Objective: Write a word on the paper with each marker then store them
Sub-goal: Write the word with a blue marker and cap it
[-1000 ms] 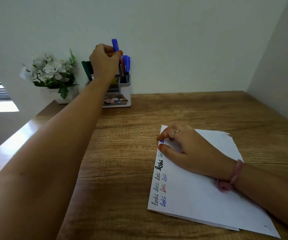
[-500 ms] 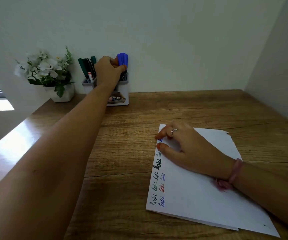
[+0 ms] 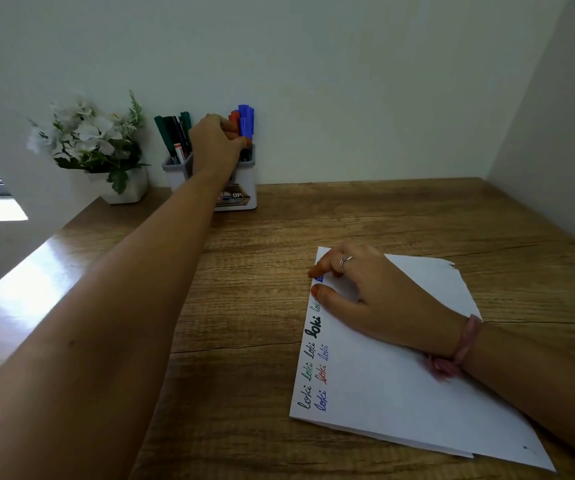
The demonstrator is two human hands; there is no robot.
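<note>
My left hand (image 3: 217,142) reaches to the grey marker holder (image 3: 244,188) at the back of the desk. Its fingers curl round a red marker (image 3: 233,120) that stands in the holder's right part. Blue markers (image 3: 246,121) stand just right of the red one, and green and black markers (image 3: 172,133) fill the left part. My right hand (image 3: 365,292) lies on the white paper (image 3: 417,403), fingertips pressing its upper left corner. Several copies of the word "loki" (image 3: 315,362) in black, green, red and blue run along the paper's left edge.
A white pot of white flowers (image 3: 92,147) stands left of the holder against the wall. The wooden desk (image 3: 244,306) ends in a wall at the back and another on the right. Its left edge drops off beside a window.
My left hand lowered a blue marker into the holder, let it go and shifted its fingers onto the red marker beside it. My right hand stayed on the paper.
</note>
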